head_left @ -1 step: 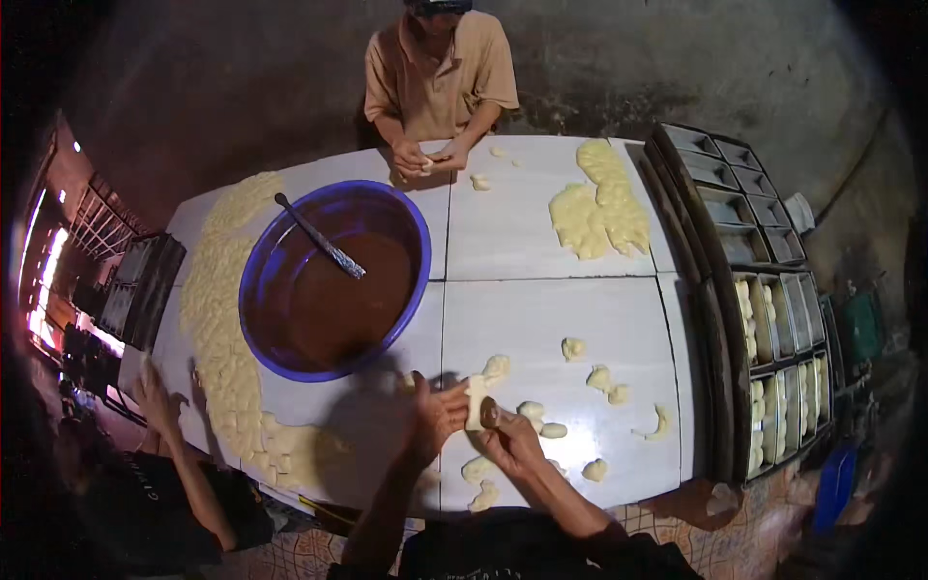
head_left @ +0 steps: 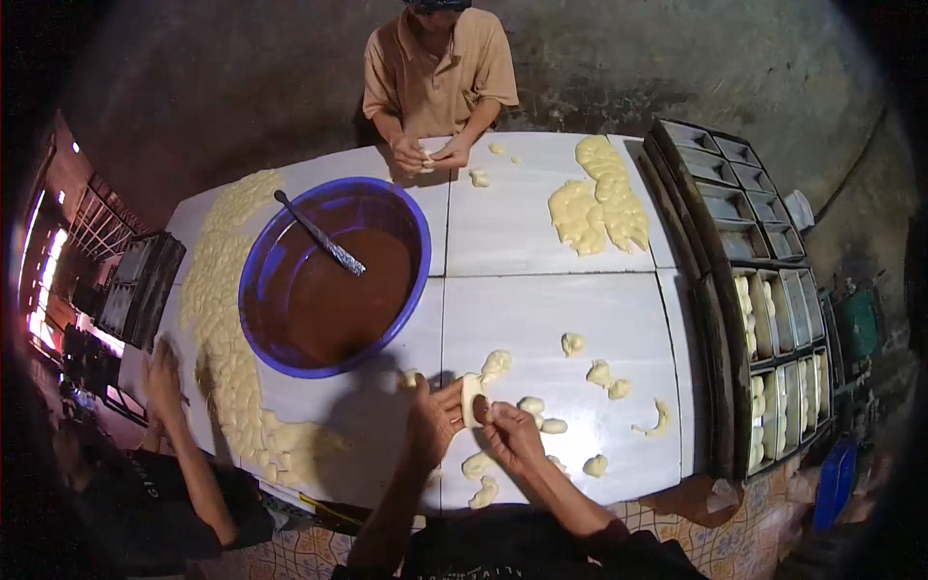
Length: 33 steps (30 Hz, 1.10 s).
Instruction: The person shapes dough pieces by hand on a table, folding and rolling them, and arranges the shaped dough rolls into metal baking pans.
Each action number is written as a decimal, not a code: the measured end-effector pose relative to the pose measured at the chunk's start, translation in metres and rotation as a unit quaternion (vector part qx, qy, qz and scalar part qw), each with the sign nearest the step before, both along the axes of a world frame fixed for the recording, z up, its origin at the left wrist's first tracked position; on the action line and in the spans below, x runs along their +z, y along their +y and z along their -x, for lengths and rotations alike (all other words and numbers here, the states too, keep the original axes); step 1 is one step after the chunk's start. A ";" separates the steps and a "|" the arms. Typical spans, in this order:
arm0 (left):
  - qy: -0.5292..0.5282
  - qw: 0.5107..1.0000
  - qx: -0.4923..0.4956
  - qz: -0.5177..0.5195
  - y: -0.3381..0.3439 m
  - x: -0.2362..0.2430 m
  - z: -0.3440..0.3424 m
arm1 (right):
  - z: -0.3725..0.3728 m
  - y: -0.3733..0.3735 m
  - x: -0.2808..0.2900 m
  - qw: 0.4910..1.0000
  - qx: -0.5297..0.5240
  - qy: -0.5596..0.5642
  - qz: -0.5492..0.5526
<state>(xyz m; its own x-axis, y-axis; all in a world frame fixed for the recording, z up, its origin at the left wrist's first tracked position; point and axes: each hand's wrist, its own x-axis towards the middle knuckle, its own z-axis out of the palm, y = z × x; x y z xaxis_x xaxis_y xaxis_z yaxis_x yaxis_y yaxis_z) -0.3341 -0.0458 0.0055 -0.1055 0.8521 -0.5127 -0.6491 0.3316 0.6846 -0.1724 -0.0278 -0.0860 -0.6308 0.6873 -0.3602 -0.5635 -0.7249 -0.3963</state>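
A flattened strip of pale dough [head_left: 471, 396] lies across the fingers of my left hand [head_left: 432, 422], which holds it up above the near part of the table. My right hand [head_left: 514, 437] is closed at the right side of this strip, fingertips pinched together. A brown patch [head_left: 480, 408] shows between the fingertips and the dough; whether it is filling or the end of a small tool I cannot make out. Dough lumps lie around my hands: one dough piece [head_left: 497, 364] just beyond them, rolled dough pieces [head_left: 541, 416] to the right, others [head_left: 481, 493] nearer me.
A blue basin [head_left: 253, 338] of brown filling, with a long-handled utensil [head_left: 319, 232], stands left of centre. Dough pieces [head_left: 227, 358] cover the left side; larger dough [head_left: 599, 208] lies far right. Compartmented metal pans [head_left: 739, 213] line the right edge. Co-workers' hands [head_left: 430, 159] [head_left: 164, 387] are across and left.
My right hand has shifted slightly, bringing the brown patch onto the dough strip. The co-worker's hand at the left has moved a little. My view has tilted slightly.
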 end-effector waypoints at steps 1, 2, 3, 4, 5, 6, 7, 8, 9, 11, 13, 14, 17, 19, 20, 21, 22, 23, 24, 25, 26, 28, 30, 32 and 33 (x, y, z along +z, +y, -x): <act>0.070 0.996 0.057 -0.011 -0.010 -0.011 -0.008 | 0.001 0.002 0.007 0.990 0.005 -0.138 -0.030; 0.070 0.996 0.058 -0.010 -0.021 -0.018 -0.015 | 0.003 -0.004 0.018 0.984 -0.029 -0.171 -0.023; 0.157 0.987 0.022 -0.003 -0.027 -0.019 -0.025 | 0.001 -0.012 0.021 0.984 -0.032 -0.175 -0.020; 0.242 0.970 -0.015 0.001 -0.030 -0.018 -0.034 | -0.001 -0.018 0.024 0.936 -0.073 -0.258 -0.230; 0.213 0.977 -0.002 -0.031 -0.034 -0.016 -0.040 | -0.004 -0.025 0.027 0.835 -0.110 -0.328 -0.428; 0.332 0.937 -0.019 -0.103 -0.040 -0.020 -0.043 | -0.015 -0.030 0.032 0.689 -0.082 -0.455 -0.559; 0.444 0.878 -0.037 -0.175 -0.046 -0.023 -0.047 | -0.023 -0.032 0.030 0.686 -0.087 -0.457 -0.560; 0.444 0.877 -0.039 -0.180 -0.052 -0.026 -0.051 | -0.029 -0.033 0.025 0.701 -0.091 -0.422 -0.568; 0.432 0.887 -0.054 -0.155 -0.059 -0.022 -0.055 | -0.033 -0.035 0.030 0.715 -0.095 -0.387 -0.574; 0.420 0.894 -0.075 -0.133 -0.067 -0.015 -0.063 | -0.044 -0.033 0.043 0.739 -0.132 -0.356 -0.557; 0.427 0.886 -0.096 -0.152 -0.072 -0.008 -0.071 | -0.051 -0.039 0.050 0.847 -0.187 -0.293 -0.403; 0.393 0.898 -0.084 -0.180 -0.072 -0.006 -0.074 | -0.054 -0.041 0.050 0.845 -0.193 -0.296 -0.402; 0.267 0.947 -0.063 -0.166 -0.079 -0.015 -0.082 | -0.062 -0.050 0.058 0.778 -0.149 -0.329 -0.514; 0.227 0.963 -0.067 -0.128 -0.082 -0.019 -0.088 | -0.069 -0.063 0.057 0.772 -0.085 -0.345 -0.527; 0.214 0.971 -0.029 -0.103 -0.086 -0.021 -0.094 | -0.074 -0.064 0.052 0.765 -0.090 -0.358 -0.528; 0.202 0.976 0.009 -0.077 -0.088 -0.019 -0.098 | -0.076 -0.067 0.049 0.765 -0.092 -0.359 -0.528; 0.280 0.958 -0.026 -0.046 -0.090 -0.026 -0.097 | -0.078 -0.071 0.046 0.807 -0.050 -0.386 -0.443; 0.280 0.959 -0.027 -0.045 -0.093 -0.038 -0.094 | -0.079 -0.074 0.045 0.841 -0.007 -0.410 -0.354; 0.333 0.935 -0.064 -0.105 -0.099 -0.054 -0.089 | -0.075 -0.077 0.057 0.851 -0.006 -0.420 -0.315; 0.380 0.904 -0.102 -0.167 -0.102 -0.062 -0.086 | -0.076 -0.079 0.055 0.850 -0.004 -0.422 -0.315; 0.335 0.923 -0.120 -0.145 -0.107 -0.071 -0.082 | -0.076 -0.081 0.050 0.816 -0.044 -0.427 -0.386; 0.264 0.945 -0.104 -0.161 -0.108 -0.047 -0.090 | -0.091 -0.068 0.032 0.847 0.079 -0.324 -0.413; 0.124 0.973 -0.082 -0.178 -0.114 -0.044 -0.089 | -0.105 -0.066 0.028 0.912 0.241 -0.207 -0.259; 0.113 0.973 -0.033 -0.197 -0.123 -0.051 -0.088 | -0.108 -0.064 0.027 0.899 0.231 -0.194 -0.318; 0.100 0.971 0.018 -0.218 -0.127 -0.052 -0.089 | -0.108 -0.056 0.045 0.864 0.211 -0.302 -0.342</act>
<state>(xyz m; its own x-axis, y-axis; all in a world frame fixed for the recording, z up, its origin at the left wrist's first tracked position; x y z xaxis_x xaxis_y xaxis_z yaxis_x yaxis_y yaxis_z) -0.2455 -0.1724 -0.0466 -0.1996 0.9773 -0.0709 -0.4946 -0.0381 0.8683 -0.0644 -0.0835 -0.0409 -0.7164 0.6239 -0.3123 0.1547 -0.2945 -0.9431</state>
